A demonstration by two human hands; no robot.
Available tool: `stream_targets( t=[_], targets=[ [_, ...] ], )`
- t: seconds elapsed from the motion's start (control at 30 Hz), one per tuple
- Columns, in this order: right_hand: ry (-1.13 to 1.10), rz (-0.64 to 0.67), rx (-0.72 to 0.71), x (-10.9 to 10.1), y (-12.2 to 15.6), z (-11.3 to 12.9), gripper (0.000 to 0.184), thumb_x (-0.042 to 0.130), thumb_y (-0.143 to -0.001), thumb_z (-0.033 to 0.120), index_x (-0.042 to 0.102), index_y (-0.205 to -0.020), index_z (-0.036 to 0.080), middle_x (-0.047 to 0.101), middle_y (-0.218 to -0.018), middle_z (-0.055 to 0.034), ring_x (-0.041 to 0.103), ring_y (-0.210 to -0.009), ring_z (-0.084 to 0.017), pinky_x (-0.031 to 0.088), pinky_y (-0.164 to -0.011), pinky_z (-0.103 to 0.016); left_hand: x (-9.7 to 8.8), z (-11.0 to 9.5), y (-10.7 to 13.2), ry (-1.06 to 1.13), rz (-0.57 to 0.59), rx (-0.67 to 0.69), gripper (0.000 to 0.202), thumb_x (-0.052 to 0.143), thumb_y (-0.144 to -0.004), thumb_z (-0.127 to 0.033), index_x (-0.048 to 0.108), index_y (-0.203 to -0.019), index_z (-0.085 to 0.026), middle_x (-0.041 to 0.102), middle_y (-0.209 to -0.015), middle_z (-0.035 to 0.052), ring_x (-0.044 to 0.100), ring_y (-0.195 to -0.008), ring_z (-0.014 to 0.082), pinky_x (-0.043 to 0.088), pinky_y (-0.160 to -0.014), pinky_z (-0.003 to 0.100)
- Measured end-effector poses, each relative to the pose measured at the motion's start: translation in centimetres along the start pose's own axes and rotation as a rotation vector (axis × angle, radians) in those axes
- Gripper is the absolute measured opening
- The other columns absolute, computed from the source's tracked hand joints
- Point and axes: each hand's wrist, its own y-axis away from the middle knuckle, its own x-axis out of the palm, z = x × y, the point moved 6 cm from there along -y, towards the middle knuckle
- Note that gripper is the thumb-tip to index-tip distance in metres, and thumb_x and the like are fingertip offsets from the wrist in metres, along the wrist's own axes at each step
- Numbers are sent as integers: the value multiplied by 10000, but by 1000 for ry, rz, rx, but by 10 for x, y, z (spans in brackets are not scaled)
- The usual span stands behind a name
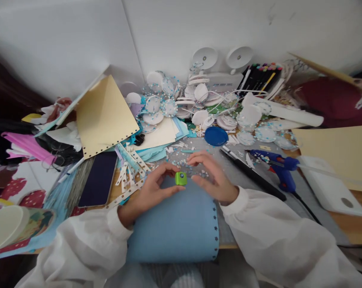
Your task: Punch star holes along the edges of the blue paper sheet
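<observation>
My left hand (155, 185) holds a small bright green craft punch (181, 178) between thumb and fingers, with a dark star-like mark showing on its face. To its right, my right hand (212, 176) is raised with curved fingers apart and nothing in it; its fingertips are slightly blurred. Beneath both hands lies a light blue sheet (175, 228), with a row of star-shaped holes along its right edge. The sheet's near edge curves down over the table's front. Tiny punched paper pieces (181, 163) are scattered just beyond the hands.
A blue hot glue gun (284, 170), a black pen-like tool (255, 176) and a blue lid (216, 136) lie to the right. Decorated white discs (169, 108) crowd the back. On the left are a phone (98, 180), a yellow sheet (104, 116), paper strips (130, 172) and a paper cup (17, 224).
</observation>
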Motion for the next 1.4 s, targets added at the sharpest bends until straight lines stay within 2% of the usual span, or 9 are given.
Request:
stream_targets(
  t=[0.1, 0.2, 0.33, 0.5, 0.63, 0.73, 0.87, 1.1, 1.4],
  targets=[
    [309, -73, 50, -19, -9, -18, 175, 459, -918, 182, 558, -1061, 205, 563, -1018, -101, 525, -988, -242, 447, -858, -416, -1, 1, 0, 9, 39, 15, 380, 777, -721, -236, 608, -1060, -203, 584, -1039, 55, 543, -976, 177, 434, -886, 308],
    [634, 28, 89, -19, -16, -42, 166, 482, -900, 181, 581, -1032, 158, 565, -1011, -141, 499, -984, -295, 420, -863, -474, -1, 1, 0, 39, 52, 32, 383, 787, -708, -218, 615, -1051, -215, 580, -1039, 44, 535, -990, 174, 425, -889, 296],
    [741, 105, 133, -14, -16, -60, 115, 481, -900, 168, 590, -931, 147, 574, -928, -134, 494, -899, -288, 432, -794, -441, -2, 2, -1, 97, 43, 8, 387, 794, -696, -206, 600, -1030, -218, 571, -1019, 36, 532, -991, 173, 424, -895, 296],
    [541, -52, 147, -25, -14, -50, 69, 493, -903, 172, 560, -899, 183, 579, -882, -87, 520, -850, -242, 433, -768, -395, -2, 2, 0, 106, 71, -12, 386, 784, -706, -191, 584, -1035, -219, 559, -1042, 41, 524, -1019, 180, 413, -918, 306],
    [59, -248, 302, -36, -9, -42, 77, 570, -876, 234, 564, -951, 217, 586, -870, -30, 559, -791, -177, 471, -726, -329, -1, 2, 2, 117, 100, -50, 381, 767, -729, -196, 565, -1050, -228, 566, -1069, 47, 526, -1042, 191, 414, -927, 326],
    [-275, -266, 403, -31, -6, -39, 173, 628, -854, 330, 589, -988, 227, 603, -909, -25, 581, -795, -154, 501, -728, -310, 0, 4, 4, 93, 118, -98, 383, 767, -731, -217, 563, -1055, -227, 569, -1067, 52, 531, -1031, 199, 417, -936, 349],
    [-517, -229, 434, -22, -5, -31, 217, 678, -814, 412, 599, -908, 234, 597, -875, -18, 587, -761, -149, 530, -680, -309, -1, 3, 5, 87, 136, -109, 387, 768, -729, -230, 574, -1064, -227, 575, -1053, 56, 536, -1007, 202, 431, -916, 351],
    [-538, -98, 308, -15, -6, -5, 98, 620, -879, 284, 556, -948, 258, 667, -876, -9, 658, -790, -153, 564, -711, -317, 1, 0, 6, 69, 171, -126, 388, 768, -730, -229, 587, -1073, -236, 578, -1055, 49, 536, -1005, 199, 426, -891, 333],
    [-380, -107, 232, -15, -3, 6, 77, 602, -886, 284, 548, -940, 283, 653, -855, -6, 663, -764, -169, 567, -661, -334, 1, 1, 5, 19, 182, -131, 370, 760, -738, -267, 593, -1065, -220, 593, -1025, 58, 543, -966, 197, 440, -857, 320]
  ],
)
